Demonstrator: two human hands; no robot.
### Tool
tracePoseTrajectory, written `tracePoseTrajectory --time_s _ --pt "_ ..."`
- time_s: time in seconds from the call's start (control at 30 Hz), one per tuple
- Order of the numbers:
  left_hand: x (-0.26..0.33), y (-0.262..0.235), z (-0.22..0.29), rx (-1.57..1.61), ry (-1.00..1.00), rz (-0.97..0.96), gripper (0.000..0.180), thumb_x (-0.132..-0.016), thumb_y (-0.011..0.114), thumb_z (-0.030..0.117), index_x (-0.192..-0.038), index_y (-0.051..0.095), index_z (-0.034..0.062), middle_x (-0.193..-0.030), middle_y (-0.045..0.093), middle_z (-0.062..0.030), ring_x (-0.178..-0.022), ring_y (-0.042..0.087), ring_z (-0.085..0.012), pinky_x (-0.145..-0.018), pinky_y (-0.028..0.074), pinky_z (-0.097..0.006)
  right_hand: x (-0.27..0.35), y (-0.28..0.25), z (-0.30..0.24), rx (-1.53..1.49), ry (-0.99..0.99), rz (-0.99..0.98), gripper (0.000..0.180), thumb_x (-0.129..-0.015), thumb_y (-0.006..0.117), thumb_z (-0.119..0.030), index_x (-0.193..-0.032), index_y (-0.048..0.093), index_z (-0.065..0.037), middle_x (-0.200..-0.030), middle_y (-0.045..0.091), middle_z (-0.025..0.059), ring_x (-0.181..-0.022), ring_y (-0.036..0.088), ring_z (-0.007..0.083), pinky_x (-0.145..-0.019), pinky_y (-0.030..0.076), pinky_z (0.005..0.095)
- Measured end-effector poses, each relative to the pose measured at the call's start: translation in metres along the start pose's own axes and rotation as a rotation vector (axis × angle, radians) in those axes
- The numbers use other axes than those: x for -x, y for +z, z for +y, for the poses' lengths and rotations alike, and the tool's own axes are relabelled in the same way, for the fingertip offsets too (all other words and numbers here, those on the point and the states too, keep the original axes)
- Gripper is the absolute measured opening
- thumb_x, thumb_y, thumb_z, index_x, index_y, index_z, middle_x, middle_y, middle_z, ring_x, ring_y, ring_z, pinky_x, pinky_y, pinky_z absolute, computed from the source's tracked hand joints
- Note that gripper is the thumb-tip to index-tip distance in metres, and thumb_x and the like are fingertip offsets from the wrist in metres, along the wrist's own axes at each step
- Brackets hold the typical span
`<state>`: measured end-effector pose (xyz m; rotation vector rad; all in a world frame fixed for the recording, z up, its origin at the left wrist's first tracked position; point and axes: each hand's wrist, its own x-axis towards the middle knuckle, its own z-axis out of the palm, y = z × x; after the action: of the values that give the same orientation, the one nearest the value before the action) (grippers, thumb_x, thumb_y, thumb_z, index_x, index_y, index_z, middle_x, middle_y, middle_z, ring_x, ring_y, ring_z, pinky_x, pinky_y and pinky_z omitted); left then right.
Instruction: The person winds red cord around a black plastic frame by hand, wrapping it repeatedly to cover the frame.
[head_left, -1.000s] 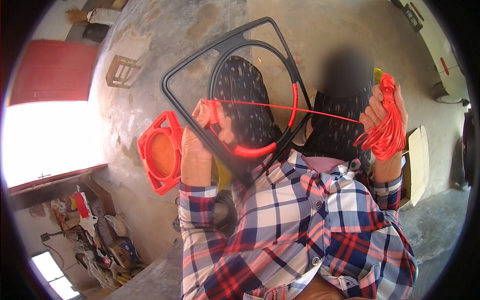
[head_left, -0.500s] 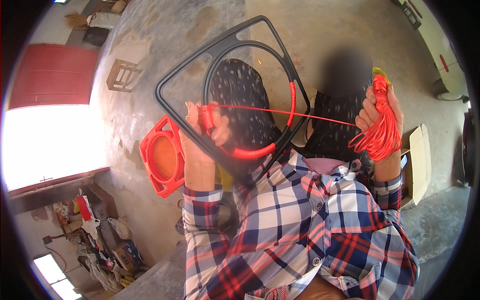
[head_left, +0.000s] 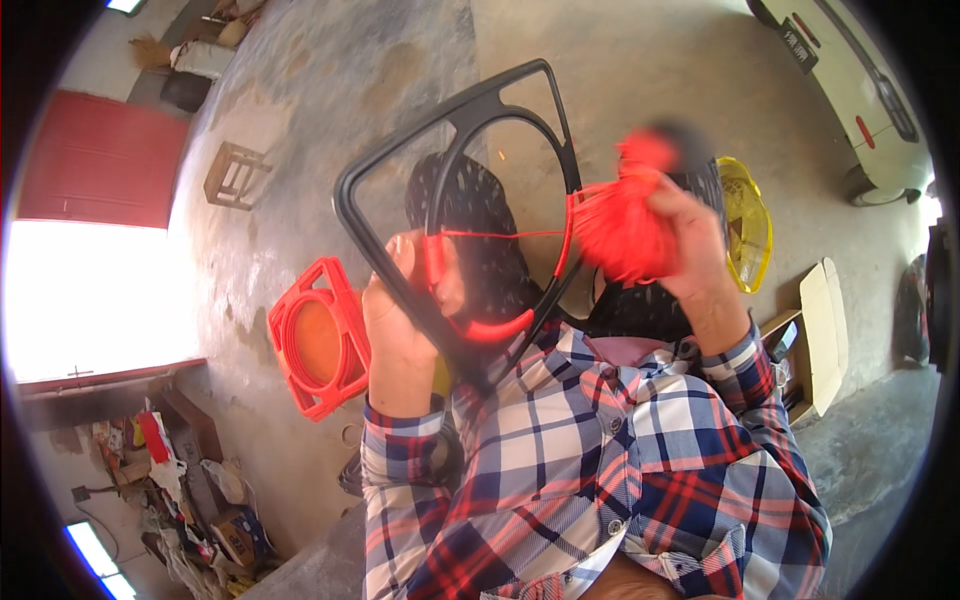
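Observation:
A black frame (head_left: 352,215) with rounded corners and a round inner ring stands tilted over my lap. My left hand (head_left: 395,325) is closed around its lower left side, fingers by the ring. Red cord is wound tightly over parts of that ring, at the left, bottom and right. One strand crosses the ring's opening from the left wrapping to the right side. My right hand (head_left: 692,235) grips a thick hank of red cord (head_left: 628,225), blurred by motion, just right of the frame. Loops of the hank meet the frame's right edge.
A red frame (head_left: 350,278) of similar shape, orange in its middle, is left of my left forearm. A yellow mesh basket (head_left: 752,240) and an open cardboard box (head_left: 824,335) are at the right. A wooden stool (head_left: 225,178) stands far left, a pale vehicle (head_left: 850,110) far right.
My right hand has swung left with the hank, up to the frame's right side. The stretched strand is shorter now. Frame and left hand have shifted slightly downward.

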<state>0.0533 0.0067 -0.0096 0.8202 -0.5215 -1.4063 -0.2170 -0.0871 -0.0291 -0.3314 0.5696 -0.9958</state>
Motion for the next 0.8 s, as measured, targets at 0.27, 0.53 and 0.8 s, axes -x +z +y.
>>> tracePoseTrajectory --time_s 0.27,0.53,0.8 --pt "0.007 0.043 -0.038 0.099 0.023 0.017 0.035 -0.094 0.053 0.035 -0.110 0.062 0.0060 -0.094 0.066 -0.0089 -0.065 0.060 -0.0169 -0.050 0.044 -0.027 -0.009 0.068 0.027 0.651 -0.117 -0.451 0.033 -0.085 0.070 -0.009 -0.113 0.055 -0.001 -0.087 0.064 0.0030 -0.078 0.058 0.0059 -0.069 0.046 0.0208" --pt "0.010 0.047 -0.034 0.066 -0.015 0.085 0.023 -0.088 0.066 0.029 -0.103 0.066 0.0120 -0.096 0.067 -0.0059 -0.069 0.064 -0.0173 -0.043 0.045 -0.030 -0.001 0.077 0.033 0.805 -0.404 -0.348 0.017 -0.084 0.071 -0.006 -0.097 0.061 -0.002 -0.089 0.066 0.0006 -0.081 0.059 0.0044 -0.071 0.047 0.0193" --pt "0.021 0.023 -0.015 0.469 -0.138 -0.120 0.068 -0.082 0.065 0.043 -0.129 0.049 -0.0032 -0.119 0.059 -0.0241 -0.107 0.060 -0.0362 -0.095 0.048 -0.051 -0.047 0.038 0.042 0.051 0.159 -0.696 0.024 -0.093 0.058 -0.022 -0.102 0.064 0.000 -0.092 0.067 0.0079 -0.083 0.064 0.0162 -0.081 0.050 0.0310"
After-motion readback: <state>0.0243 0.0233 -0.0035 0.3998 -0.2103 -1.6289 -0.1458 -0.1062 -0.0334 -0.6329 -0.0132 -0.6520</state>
